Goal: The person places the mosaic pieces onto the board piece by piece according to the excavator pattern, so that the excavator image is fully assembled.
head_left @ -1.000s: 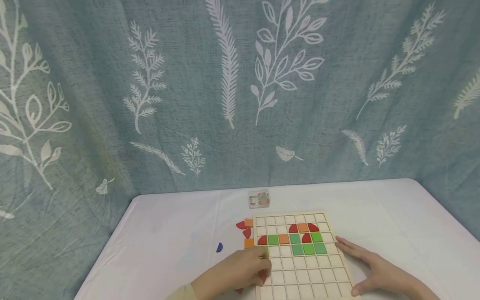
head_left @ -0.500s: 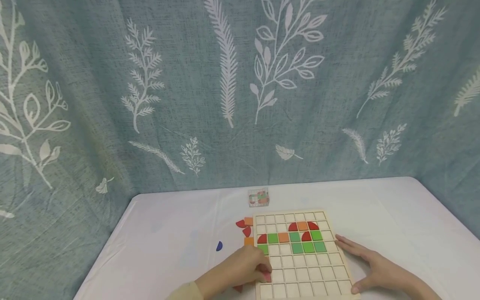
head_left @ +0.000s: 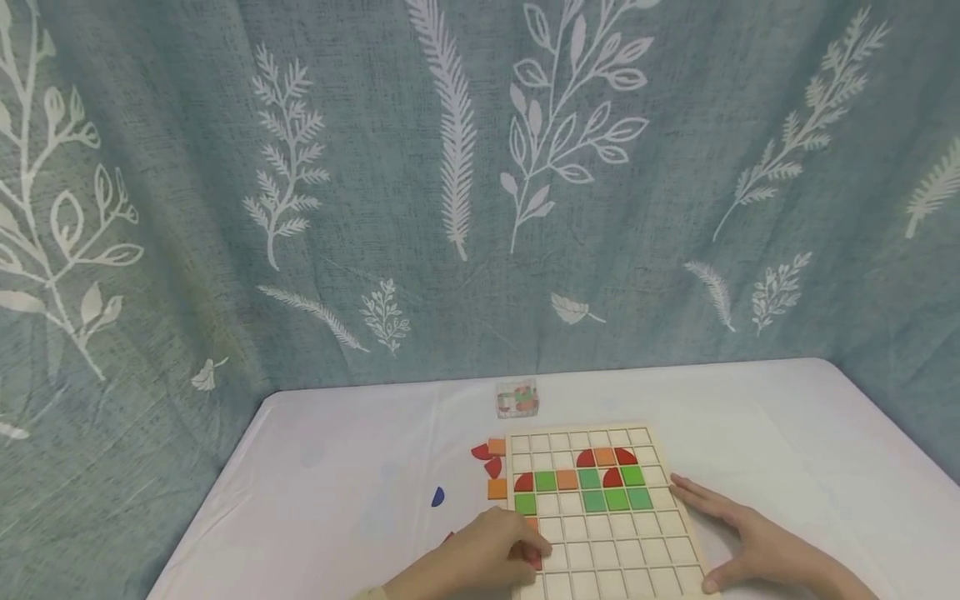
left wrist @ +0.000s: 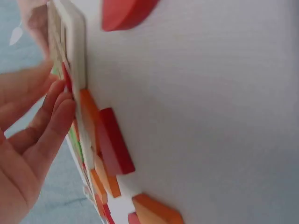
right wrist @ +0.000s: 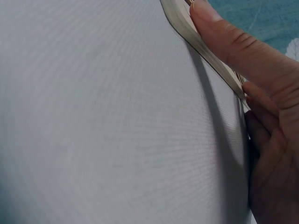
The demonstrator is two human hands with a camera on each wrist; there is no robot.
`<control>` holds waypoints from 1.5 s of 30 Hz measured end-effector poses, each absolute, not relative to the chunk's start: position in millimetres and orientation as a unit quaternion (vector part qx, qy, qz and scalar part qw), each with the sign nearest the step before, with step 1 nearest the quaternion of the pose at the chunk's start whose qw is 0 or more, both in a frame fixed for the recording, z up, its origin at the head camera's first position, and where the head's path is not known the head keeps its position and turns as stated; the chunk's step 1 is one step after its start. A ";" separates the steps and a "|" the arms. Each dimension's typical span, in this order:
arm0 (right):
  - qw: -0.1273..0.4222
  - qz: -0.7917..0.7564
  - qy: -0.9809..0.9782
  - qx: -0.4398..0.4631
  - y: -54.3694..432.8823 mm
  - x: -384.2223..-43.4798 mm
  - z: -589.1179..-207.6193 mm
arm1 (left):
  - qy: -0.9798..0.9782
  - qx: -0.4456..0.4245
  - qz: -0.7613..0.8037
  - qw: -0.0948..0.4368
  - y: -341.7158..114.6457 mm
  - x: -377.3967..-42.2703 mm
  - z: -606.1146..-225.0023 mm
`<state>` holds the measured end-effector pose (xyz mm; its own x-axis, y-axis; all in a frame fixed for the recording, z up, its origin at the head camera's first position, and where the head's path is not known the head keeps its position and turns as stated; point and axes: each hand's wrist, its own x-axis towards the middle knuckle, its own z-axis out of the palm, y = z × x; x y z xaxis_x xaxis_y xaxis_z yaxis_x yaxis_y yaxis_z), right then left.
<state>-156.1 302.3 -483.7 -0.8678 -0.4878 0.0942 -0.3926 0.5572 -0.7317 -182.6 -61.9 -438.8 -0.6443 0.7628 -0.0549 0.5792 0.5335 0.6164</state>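
Observation:
A wooden grid board (head_left: 600, 527) lies on the white table, with green, orange and red tiles in several cells. My left hand (head_left: 487, 550) is at the board's left edge, thumb and fingers pinching a red tile (head_left: 533, 557) at a left-column cell. In the left wrist view, the fingertips meet that red tile (left wrist: 67, 78) at the board; its full shape is hidden. Just above it, an orange tile (head_left: 532, 524) shows partly, then a green tile (head_left: 526, 504). My right hand (head_left: 753, 537) rests against the board's right edge, thumb and fingers spread.
Loose orange tiles (head_left: 497, 488) and red pieces (head_left: 492, 467) lie left of the board. A blue piece (head_left: 438, 497) is farther left. Behind the board stands a small clear box (head_left: 517, 399) with a coloured pattern. A patterned curtain (head_left: 480, 208) hangs behind the table.
My left hand has shifted slightly down and right, bringing the red tile onto the left-column cell. The green tile it partly covered is now in full view. The right hand stays put.

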 end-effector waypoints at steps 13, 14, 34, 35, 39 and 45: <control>0.055 -0.391 0.883 -0.254 301.6 -156.4 -483.0 | 0.908 0.220 0.315 0.168 -116.1 -180.6 -427.6; 0.055 -0.392 0.883 -0.254 301.7 -156.4 -482.9 | 0.916 0.209 0.305 0.156 -120.3 -181.4 -428.2; 0.060 -0.419 0.869 -0.258 299.5 -153.9 -485.0 | 0.913 0.273 0.226 0.203 -118.0 -175.7 -440.3; 0.059 -0.419 0.868 -0.260 299.6 -153.9 -485.1 | 0.914 0.276 0.219 0.201 -117.7 -175.4 -440.2; 0.057 -0.414 0.870 -0.262 299.8 -154.4 -484.8 | 0.916 0.299 0.196 0.182 -117.3 -176.2 -437.6; 0.057 -0.405 0.875 -0.257 301.2 -155.7 -484.2 | 0.912 0.333 0.173 0.164 -108.1 -182.7 -426.1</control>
<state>-155.7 301.2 -484.2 -0.8616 -0.4961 0.1078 -0.4031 0.5396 -0.7392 -182.7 -108.1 -426.1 -0.7251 0.6637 -0.1837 0.5505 0.7189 0.4245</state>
